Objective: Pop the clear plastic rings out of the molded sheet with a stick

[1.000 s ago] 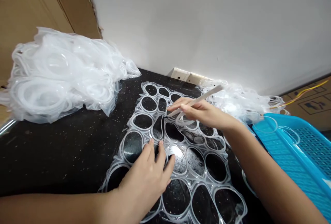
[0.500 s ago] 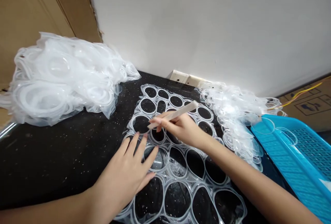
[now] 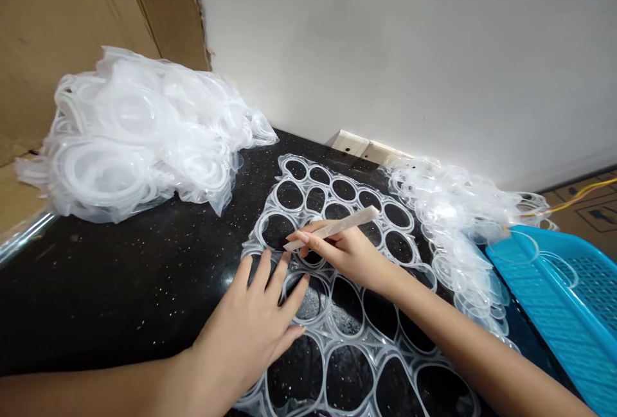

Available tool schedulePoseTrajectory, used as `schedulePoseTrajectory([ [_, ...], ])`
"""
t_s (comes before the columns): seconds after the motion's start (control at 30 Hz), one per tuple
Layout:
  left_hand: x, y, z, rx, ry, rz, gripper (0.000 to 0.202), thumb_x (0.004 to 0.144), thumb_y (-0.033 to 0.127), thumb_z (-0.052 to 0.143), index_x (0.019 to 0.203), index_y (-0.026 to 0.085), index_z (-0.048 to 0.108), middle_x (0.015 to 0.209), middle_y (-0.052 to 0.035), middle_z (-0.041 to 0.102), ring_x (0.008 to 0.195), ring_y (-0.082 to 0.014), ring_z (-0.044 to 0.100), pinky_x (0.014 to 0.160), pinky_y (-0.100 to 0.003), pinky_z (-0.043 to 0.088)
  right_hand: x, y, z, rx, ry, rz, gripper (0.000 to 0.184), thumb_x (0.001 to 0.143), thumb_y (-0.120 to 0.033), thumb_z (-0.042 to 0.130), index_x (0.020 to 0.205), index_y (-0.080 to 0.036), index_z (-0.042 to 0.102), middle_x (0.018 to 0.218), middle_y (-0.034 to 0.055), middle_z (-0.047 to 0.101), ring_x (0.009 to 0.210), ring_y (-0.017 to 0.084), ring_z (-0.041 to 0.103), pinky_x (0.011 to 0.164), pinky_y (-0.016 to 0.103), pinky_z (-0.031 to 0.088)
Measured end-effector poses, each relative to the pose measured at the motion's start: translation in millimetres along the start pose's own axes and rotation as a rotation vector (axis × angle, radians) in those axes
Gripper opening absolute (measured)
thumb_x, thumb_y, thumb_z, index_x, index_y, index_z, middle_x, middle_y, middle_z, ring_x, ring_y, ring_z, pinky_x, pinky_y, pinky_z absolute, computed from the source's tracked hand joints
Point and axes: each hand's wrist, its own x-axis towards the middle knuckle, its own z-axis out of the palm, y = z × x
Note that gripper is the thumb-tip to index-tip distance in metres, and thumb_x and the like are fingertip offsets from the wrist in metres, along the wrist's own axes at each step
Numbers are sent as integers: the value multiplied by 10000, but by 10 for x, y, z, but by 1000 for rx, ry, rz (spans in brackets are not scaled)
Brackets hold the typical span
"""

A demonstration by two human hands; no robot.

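Observation:
A translucent sheet of joined oval rings (image 3: 322, 335) lies flat on the black speckled countertop (image 3: 193, 269). My left hand (image 3: 250, 320) rests on the sheet's left side, fingers spread and pointing away from me. Pinched in my right hand (image 3: 351, 250) is a flat, pale stick-like tool (image 3: 354, 220) whose kind I cannot make out. Its lower tip is at the edge of a ring, just beyond my left fingertips. Its other end sticks up to the right. My right hand covers some rings in the middle.
A heap of cloudy ring sheets (image 3: 139, 141) sits at back left by a cardboard box (image 3: 72, 12). Loose clear rings (image 3: 448, 211) pile up at the right, beside a blue plastic basket (image 3: 540, 295). Wall sockets (image 3: 357, 146) sit low on the white wall (image 3: 385, 38).
The whole view has shifted, so everything appears farther right. Both hands keep nearly the same place on the sheet, and the tool stays pinched in my right hand.

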Motion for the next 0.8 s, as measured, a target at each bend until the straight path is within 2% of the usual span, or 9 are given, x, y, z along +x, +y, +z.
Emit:
schedulePoseTrajectory([
  [0.13,-9,-3,2,0,-5,4,438,777,533,517,1123,281,606,1146,-141,607,994,-346,557,831,-473,346,-45,-8,40,-240,22,-204,259,908,-260,413,956,-127,631,834,58,659,733,112,595,653,243,493],
  [0.27,-23,2,27,1,3,24,448,769,527,529,1103,244,623,1044,-141,655,1012,-351,543,846,-464,336,-150,-25,124,-645,60,-448,271,912,-262,409,978,-121,631,804,67,652,667,124,584,522,226,454],
  [0.37,-33,17,37,10,3,30,412,761,508,547,1030,219,664,1001,-140,668,1046,-356,521,867,-459,323,-214,-14,188,-846,59,-517,274,916,-228,385,1033,-142,616,837,80,640,656,129,578,479,214,433],
  [0.47,-35,32,20,26,-8,36,399,768,487,546,1013,198,669,1002,-163,662,1015,-350,537,852,-455,335,-216,42,245,-959,66,-511,297,913,-198,370,1124,-176,579,942,115,628,673,140,586,476,220,443],
  [0.57,-31,36,0,31,-12,42,389,775,484,538,1011,203,669,989,-167,664,963,-339,563,835,-456,347,-143,117,271,-1006,44,-462,335,914,-232,371,1212,-223,524,1109,156,576,688,152,608,494,244,472],
  [0.67,-28,31,-1,31,-1,47,443,777,515,519,1095,226,628,1069,-163,639,974,-346,561,834,-460,349,-28,158,226,-947,40,-415,362,911,-228,377,1255,-260,486,1231,163,506,755,165,623,543,264,498],
  [0.73,-32,28,7,25,-7,50,478,791,530,491,1165,246,579,1149,-159,600,996,-354,553,833,-464,351,52,160,160,-806,87,-356,370,912,-213,373,1264,-265,477,1262,140,485,843,164,617,621,269,510],
  [0.8,-40,27,13,15,-21,47,488,805,532,470,1201,259,548,1208,-159,561,1026,-364,538,840,-470,349,127,157,91,-598,147,-304,374,915,-216,374,1276,-266,461,1186,93,547,868,136,608,688,254,502],
])
